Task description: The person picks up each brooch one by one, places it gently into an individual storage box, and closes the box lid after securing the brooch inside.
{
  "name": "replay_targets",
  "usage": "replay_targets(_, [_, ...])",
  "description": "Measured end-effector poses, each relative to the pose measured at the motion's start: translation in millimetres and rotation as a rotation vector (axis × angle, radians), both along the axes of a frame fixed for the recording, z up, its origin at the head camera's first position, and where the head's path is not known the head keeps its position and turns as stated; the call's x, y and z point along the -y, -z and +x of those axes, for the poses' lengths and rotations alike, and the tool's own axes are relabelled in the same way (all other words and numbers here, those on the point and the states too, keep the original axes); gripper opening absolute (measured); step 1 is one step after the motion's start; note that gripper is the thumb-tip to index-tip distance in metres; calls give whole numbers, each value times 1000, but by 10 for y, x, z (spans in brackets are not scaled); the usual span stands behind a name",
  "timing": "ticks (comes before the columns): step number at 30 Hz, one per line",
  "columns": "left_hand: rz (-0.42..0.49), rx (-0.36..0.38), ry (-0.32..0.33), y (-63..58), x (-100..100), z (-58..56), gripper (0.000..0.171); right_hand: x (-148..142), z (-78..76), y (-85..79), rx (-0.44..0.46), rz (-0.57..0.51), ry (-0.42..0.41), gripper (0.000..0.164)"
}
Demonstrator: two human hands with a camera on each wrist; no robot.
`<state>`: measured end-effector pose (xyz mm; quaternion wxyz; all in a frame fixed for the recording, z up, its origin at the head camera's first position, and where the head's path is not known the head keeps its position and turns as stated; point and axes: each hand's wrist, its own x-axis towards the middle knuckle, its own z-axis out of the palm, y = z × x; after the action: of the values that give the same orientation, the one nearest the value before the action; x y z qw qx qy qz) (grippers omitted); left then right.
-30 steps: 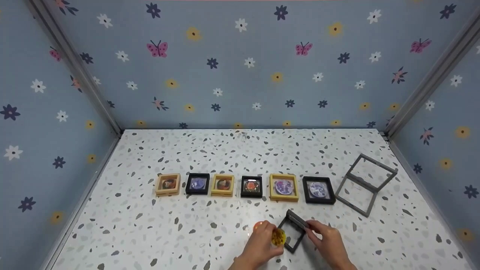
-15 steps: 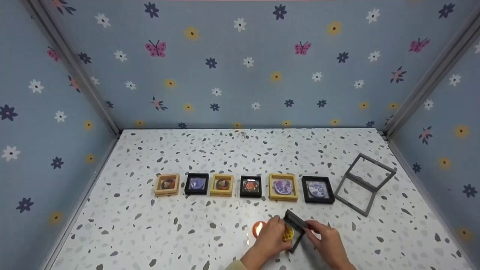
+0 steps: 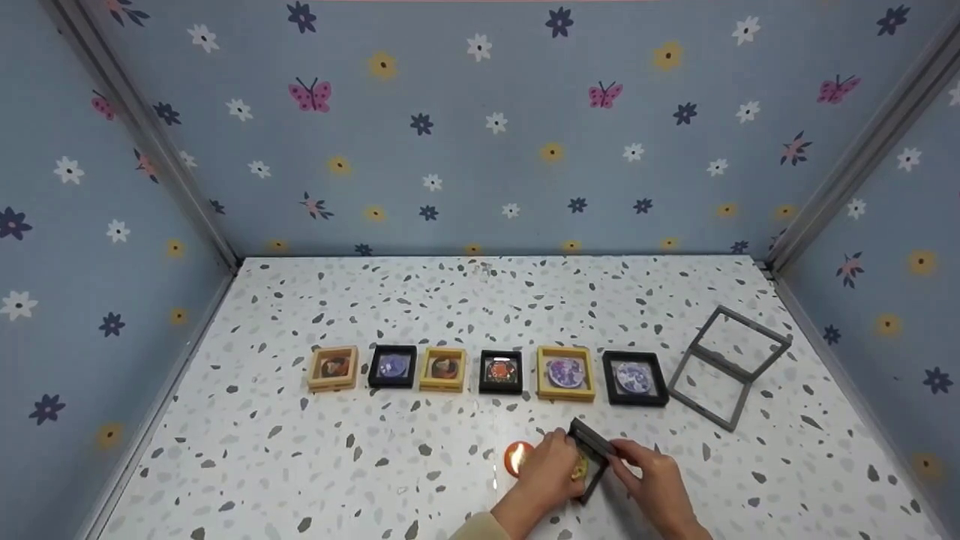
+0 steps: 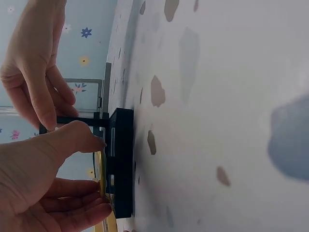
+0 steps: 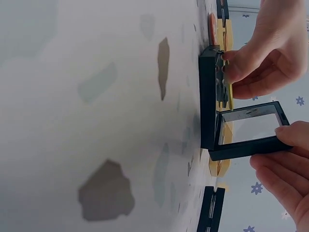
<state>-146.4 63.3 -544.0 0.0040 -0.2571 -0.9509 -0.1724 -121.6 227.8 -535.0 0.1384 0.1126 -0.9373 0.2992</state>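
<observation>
My left hand (image 3: 547, 469) pinches a yellow round badge (image 3: 580, 469) by its edge, between thumb and fingers. The badge is at the lower half of a dark grey hinged display frame (image 3: 592, 439), which rests on the table. In the right wrist view the badge (image 5: 231, 96) stands on edge against the frame's inside; whether it touches the clear film I cannot tell. My right hand (image 3: 654, 476) grips the frame's raised lid (image 5: 251, 150) between thumb and fingers. Just left of my left hand lies an orange round badge (image 3: 516, 457), partly covered by that hand.
Behind the hands runs a row of small frames with round badges inside, from a tan frame (image 3: 333, 368) to a black frame (image 3: 635, 379). A larger grey frame (image 3: 724, 365) stands unfolded at the right. Patterned walls (image 3: 480, 135) enclose the speckled table (image 3: 375, 480).
My left hand has moved right, bringing the yellow badge from beside the frame into its lower half. More of the orange badge now shows. My right hand keeps its hold on the lid.
</observation>
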Motion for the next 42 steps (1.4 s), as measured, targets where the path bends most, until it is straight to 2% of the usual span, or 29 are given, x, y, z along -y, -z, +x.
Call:
replay_targets(4, [-25,24,0,1,-28,-11,40,1,-4,-3,16,-8,-1,19])
replay_targets(16, [-65,-38,19,32,-41,-24,44,-1,-2,0,-20,-15,-24,20])
replay_targets(21, [-66,-23,19,49,-35,-35,50,2,-2,-11,4,4,-13,19])
replay_targets(29, [8,-12,48,76,24,-44,42,-3,1,-18,16,13,-6,19])
replay_targets(37, [113,32,56,78,126,-8,58,-4,0,-27,28,14,-1,19])
replay_targets(42, [165,75,41,56,207,23,61,-4,-3,-24,26,12,-4,18])
